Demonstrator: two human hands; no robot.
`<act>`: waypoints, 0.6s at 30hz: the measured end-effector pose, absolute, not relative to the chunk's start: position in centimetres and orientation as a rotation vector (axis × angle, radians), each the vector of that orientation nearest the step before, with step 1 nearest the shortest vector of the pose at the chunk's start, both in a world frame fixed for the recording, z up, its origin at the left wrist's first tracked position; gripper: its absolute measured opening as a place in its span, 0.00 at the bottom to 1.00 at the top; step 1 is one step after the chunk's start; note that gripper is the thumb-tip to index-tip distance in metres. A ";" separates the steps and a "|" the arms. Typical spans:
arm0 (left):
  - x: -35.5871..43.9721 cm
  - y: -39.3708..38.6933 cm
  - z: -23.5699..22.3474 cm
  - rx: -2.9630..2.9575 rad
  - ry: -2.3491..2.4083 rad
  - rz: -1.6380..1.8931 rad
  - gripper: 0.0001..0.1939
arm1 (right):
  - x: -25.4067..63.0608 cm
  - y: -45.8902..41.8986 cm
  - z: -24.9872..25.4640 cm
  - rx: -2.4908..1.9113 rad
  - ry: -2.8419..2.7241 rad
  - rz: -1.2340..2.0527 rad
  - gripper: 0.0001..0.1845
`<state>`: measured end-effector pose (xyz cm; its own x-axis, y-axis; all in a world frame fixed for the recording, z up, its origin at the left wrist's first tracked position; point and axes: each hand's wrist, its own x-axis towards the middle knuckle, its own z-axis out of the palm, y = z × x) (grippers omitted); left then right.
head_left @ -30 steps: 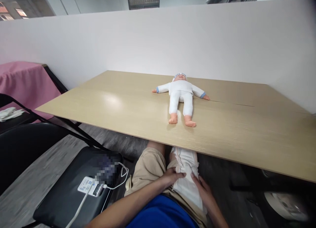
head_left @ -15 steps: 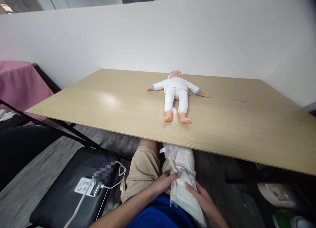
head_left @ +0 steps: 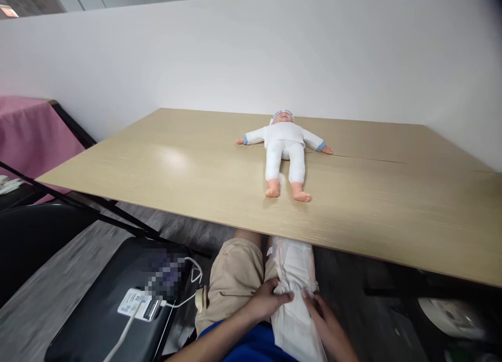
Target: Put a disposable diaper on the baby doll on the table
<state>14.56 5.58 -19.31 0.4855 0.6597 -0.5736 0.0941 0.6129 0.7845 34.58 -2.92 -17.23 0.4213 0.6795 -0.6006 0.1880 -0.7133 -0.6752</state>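
Note:
A white diaper (head_left: 296, 268) lies unfolded lengthwise across my right thigh, its far end close under the table edge. My left hand (head_left: 270, 299) grips its left side, thumb on top and fingers curled beneath. At the opposite side, my right hand (head_left: 319, 309) pinches the diaper's edge between thumb and fingers. Beyond them, a baby doll (head_left: 285, 142) in white clothes with blue cuffs and a printed headband rests face up on the table, arms spread and bare feet toward me. Neither hand touches the doll.
The wooden table (head_left: 157, 179) spans the space ahead, with a white partition (head_left: 235, 58) behind it. On my left, a black padded stool (head_left: 90, 299) carries a power bank (head_left: 139, 303) with white cables. A pink cloth (head_left: 35, 137) hangs farther left.
Both hands have shifted slightly on the diaper, which now lies flatter and straighter over the thigh. The view has moved a little, and the doll stays in its place.

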 end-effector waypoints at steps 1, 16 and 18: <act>14.6 5.5 -19.3 0.857 1.012 0.403 0.42 | 34.5 -2.9 -17.5 -2.172 -0.752 1.245 0.50; 14.5 5.2 -20.2 0.697 0.994 0.481 0.40 | 33.3 -3.1 -18.0 -2.106 -0.628 1.188 0.60; 14.7 5.3 -20.1 0.719 0.953 0.468 0.36 | 33.2 -3.2 -17.8 -2.079 -0.632 1.181 0.58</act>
